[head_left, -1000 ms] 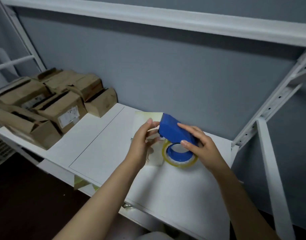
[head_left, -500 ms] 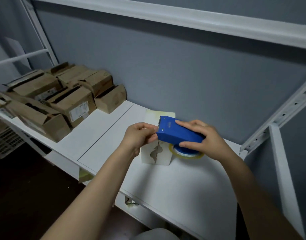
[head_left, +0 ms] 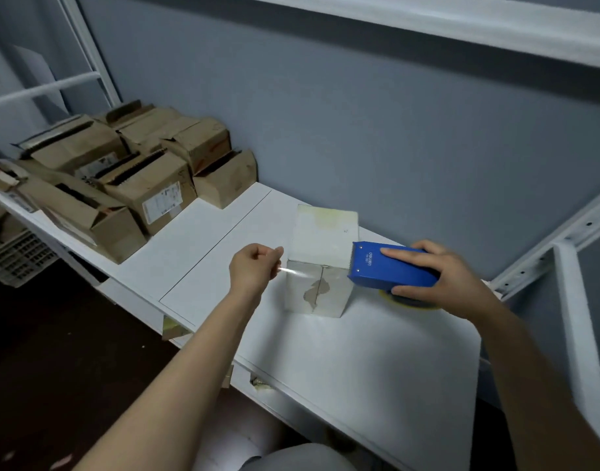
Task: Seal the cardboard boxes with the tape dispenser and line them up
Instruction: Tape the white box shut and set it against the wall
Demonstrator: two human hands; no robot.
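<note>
1. Change since the earlier frame: the left hand (head_left: 254, 270) has moved off the toothed end of the tape dispenser (head_left: 390, 268) to the left of the white box (head_left: 325, 232). A strip of clear tape (head_left: 300, 272) now spans the gap. The dispenser has shifted to the box's right side.
2. Hard to make out: the strip is transparent and shows only as a band of glare across the upper front face of the box. Whether it touches that face cannot be told.
3. Hidden: the tape roll (head_left: 410, 303) sits under the dispenser body and the right hand (head_left: 444, 277), so only a yellowish rim shows.
4. Cut off: the brown cardboard boxes (head_left: 149, 188), well apart to the left of the white box, run out of frame at the left edge. Several have open flaps.
5. Left hand pose: the fingers are curled, with thumb and forefinger pinching the free tape end just left of the box's upper front edge.
6. Right hand pose: the fingers wrap the dispenser from its right end, one along the top face and others beneath. The toothed end points at the box.
7. The white box stands upright on the shelf (head_left: 359, 362), its front seam torn.
</note>
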